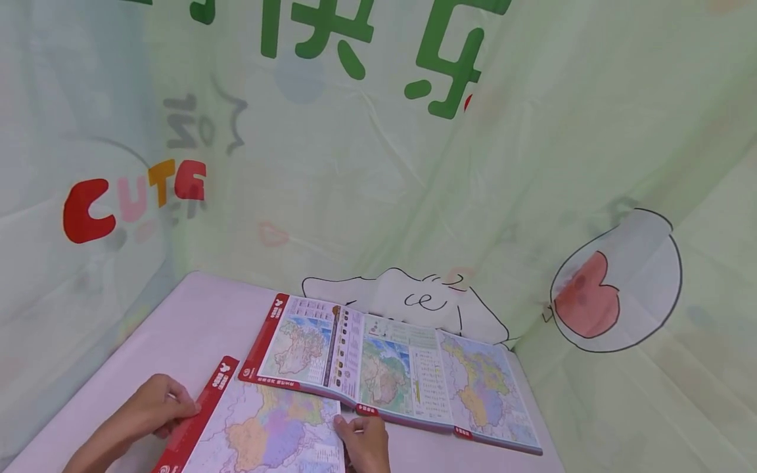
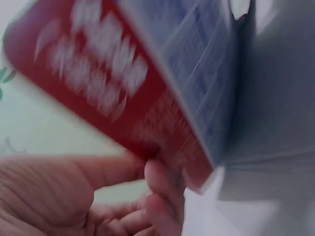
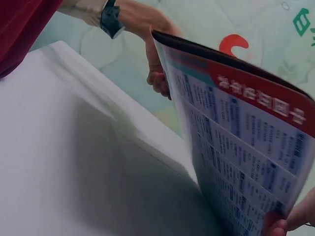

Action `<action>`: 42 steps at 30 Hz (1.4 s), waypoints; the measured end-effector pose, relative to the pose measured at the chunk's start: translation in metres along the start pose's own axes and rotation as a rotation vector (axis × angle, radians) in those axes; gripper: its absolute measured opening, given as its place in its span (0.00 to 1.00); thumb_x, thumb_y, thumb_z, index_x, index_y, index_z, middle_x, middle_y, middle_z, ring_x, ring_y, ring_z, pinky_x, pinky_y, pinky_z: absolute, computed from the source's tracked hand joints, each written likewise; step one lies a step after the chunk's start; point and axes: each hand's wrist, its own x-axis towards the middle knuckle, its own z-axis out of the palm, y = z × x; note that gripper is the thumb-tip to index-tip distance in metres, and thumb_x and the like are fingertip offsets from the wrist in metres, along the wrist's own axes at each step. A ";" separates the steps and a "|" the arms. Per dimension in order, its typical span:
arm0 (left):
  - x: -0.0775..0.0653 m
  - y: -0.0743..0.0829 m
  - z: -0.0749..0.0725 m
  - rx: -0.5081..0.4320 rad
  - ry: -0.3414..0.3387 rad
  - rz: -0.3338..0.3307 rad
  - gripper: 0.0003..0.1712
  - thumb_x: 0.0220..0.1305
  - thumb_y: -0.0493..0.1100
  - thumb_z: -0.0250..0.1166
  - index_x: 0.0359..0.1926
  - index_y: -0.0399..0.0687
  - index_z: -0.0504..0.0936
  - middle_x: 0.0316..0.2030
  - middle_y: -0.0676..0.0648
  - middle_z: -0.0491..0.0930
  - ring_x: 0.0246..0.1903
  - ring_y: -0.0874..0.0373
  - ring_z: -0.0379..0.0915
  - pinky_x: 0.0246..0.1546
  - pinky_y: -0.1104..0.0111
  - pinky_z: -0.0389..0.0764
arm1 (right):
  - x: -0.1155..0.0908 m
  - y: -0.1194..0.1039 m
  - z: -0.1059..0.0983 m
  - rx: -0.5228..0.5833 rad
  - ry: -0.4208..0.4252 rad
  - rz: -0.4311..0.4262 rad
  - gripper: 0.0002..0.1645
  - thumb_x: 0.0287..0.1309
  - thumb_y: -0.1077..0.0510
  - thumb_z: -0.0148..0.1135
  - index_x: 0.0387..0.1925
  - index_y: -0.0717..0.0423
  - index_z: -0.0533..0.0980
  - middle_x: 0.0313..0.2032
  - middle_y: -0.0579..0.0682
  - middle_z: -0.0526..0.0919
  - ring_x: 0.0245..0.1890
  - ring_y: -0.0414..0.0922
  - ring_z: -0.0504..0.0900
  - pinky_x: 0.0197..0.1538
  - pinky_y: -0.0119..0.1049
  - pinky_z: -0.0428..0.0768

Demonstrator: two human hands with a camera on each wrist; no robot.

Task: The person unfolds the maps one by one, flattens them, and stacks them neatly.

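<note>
My left hand (image 1: 155, 408) grips the red left border of a map sheet (image 1: 278, 430) with coloured regions. In the left wrist view, that hand's thumb and fingers pinch the red edge (image 2: 123, 93) printed with white characters. My right hand (image 1: 368, 445) pinches the same map's right edge. The right wrist view shows the map's underside (image 3: 226, 128), covered with small print and tilted up from the white tabletop. Just beyond the held map, several maps (image 1: 387, 384) lie overlapped in a row, the leftmost with a red border.
The pale tabletop (image 1: 160, 328) extends left of the maps. Light green cloth (image 1: 367, 197) with printed letters and drawings hangs around the table. A dark band (image 3: 112, 19) circles the left wrist, and a red sleeve (image 3: 24, 29) shows beside it.
</note>
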 end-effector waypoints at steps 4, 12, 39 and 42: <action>-0.010 0.012 -0.005 0.020 -0.126 0.120 0.13 0.70 0.42 0.67 0.29 0.41 0.80 0.18 0.49 0.81 0.17 0.61 0.72 0.21 0.76 0.73 | -0.001 -0.002 -0.013 0.004 -0.096 0.048 0.22 0.68 0.52 0.72 0.20 0.59 0.83 0.14 0.39 0.79 0.14 0.32 0.76 0.19 0.24 0.75; -0.034 0.036 -0.019 -0.020 -0.289 0.264 0.19 0.75 0.42 0.64 0.26 0.38 0.75 0.12 0.45 0.70 0.14 0.67 0.63 0.16 0.76 0.63 | -0.015 -0.025 -0.050 0.102 -0.313 0.078 0.20 0.71 0.55 0.67 0.27 0.68 0.86 0.19 0.40 0.86 0.19 0.31 0.80 0.27 0.23 0.78; 0.044 0.092 0.068 0.155 0.261 0.334 0.13 0.66 0.42 0.77 0.41 0.39 0.83 0.30 0.47 0.83 0.28 0.59 0.80 0.24 0.69 0.84 | 0.081 -0.019 -0.067 -0.282 0.412 -0.199 0.17 0.63 0.56 0.78 0.20 0.58 0.86 0.17 0.48 0.76 0.21 0.44 0.72 0.25 0.32 0.66; 0.066 0.088 0.079 0.197 0.296 0.367 0.13 0.66 0.41 0.77 0.40 0.39 0.82 0.29 0.47 0.83 0.27 0.59 0.78 0.25 0.70 0.81 | 0.100 -0.012 -0.068 -0.300 0.460 -0.224 0.18 0.63 0.56 0.78 0.18 0.57 0.84 0.16 0.48 0.76 0.20 0.43 0.71 0.25 0.33 0.64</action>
